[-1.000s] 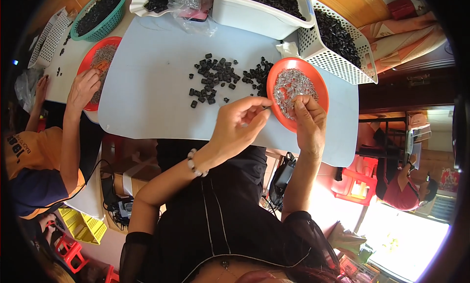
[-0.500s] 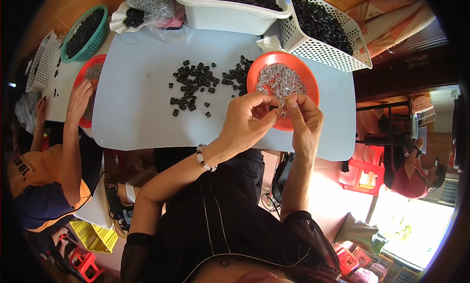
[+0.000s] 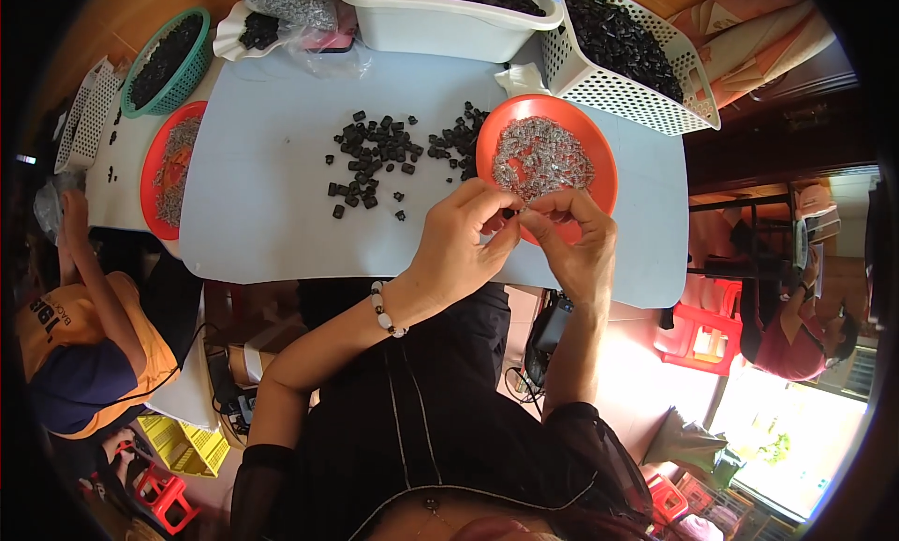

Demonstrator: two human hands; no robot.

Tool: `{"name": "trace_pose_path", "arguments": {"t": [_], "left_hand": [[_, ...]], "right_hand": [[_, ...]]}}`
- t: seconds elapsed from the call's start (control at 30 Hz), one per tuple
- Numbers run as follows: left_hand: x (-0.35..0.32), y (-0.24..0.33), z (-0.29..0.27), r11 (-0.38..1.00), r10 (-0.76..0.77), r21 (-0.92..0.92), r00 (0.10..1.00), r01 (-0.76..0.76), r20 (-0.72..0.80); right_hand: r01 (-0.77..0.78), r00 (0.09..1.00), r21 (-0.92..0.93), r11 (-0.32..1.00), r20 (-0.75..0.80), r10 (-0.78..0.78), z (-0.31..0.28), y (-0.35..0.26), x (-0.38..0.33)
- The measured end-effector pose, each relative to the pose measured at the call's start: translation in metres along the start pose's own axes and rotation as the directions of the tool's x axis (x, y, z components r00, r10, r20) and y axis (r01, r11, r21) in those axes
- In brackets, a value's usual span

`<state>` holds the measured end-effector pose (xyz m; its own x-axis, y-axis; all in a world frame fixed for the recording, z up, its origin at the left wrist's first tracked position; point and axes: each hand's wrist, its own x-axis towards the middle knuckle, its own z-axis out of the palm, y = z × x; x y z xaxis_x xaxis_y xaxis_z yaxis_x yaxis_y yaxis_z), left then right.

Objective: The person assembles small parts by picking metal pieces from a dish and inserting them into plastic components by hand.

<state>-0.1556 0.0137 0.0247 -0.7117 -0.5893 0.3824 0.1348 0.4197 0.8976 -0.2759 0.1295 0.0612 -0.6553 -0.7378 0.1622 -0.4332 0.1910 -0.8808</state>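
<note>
My left hand (image 3: 461,240) pinches a small black plastic part (image 3: 508,213) between thumb and fingertips. My right hand (image 3: 579,241) is closed, its thumb and index finger meeting right against that part; whatever they hold is too small and hidden to name. Both hands are over the near edge of an orange-red bowl (image 3: 606,157) holding many small silver metal pieces (image 3: 541,153). Left of the bowl, loose black plastic parts (image 3: 379,148) lie scattered on the pale blue tabletop (image 3: 262,167), with a second cluster (image 3: 457,146) close against the bowl.
Along the far edge stand a white tub (image 3: 440,36) and a white perforated basket (image 3: 599,101), both full of black parts. A clear bag (image 3: 300,7) of metal pieces sits beside them. At left, a co-worker (image 3: 103,326) sits near another red bowl (image 3: 150,181) and a green basket (image 3: 192,82).
My fingertips have shifted slightly left and still meet at the black part. The co-worker at the left has drawn a hand back from the other red bowl.
</note>
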Motion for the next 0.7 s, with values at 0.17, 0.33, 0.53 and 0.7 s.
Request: {"name": "trace_pose_path", "arguments": {"t": [0.17,0.33,0.53,0.7], "left_hand": [[-0.010,-0.003,-0.002,0.997,0.067,0.039,0.996,-0.064,-0.056],[-0.020,0.004,-0.019,0.997,0.000,-0.073,0.999,-0.003,-0.045],[-0.043,-0.001,-0.036,0.789,-0.302,-0.549,0.952,0.275,0.043],[-0.054,-0.001,-0.048,0.777,-0.301,-0.576,0.954,0.253,0.013]], "right_hand": [[0.030,0.999,-0.043,0.999,0.028,-0.028,0.007,-0.004,-0.002],[-0.130,0.988,0.218,0.967,0.110,0.108,0.007,-0.001,-0.007],[-0.182,0.971,0.501,0.846,0.229,0.073,0.020,-0.001,-0.015],[-0.121,0.961,0.509,0.852,0.276,-0.029,0.038,-0.007,-0.021]]}}
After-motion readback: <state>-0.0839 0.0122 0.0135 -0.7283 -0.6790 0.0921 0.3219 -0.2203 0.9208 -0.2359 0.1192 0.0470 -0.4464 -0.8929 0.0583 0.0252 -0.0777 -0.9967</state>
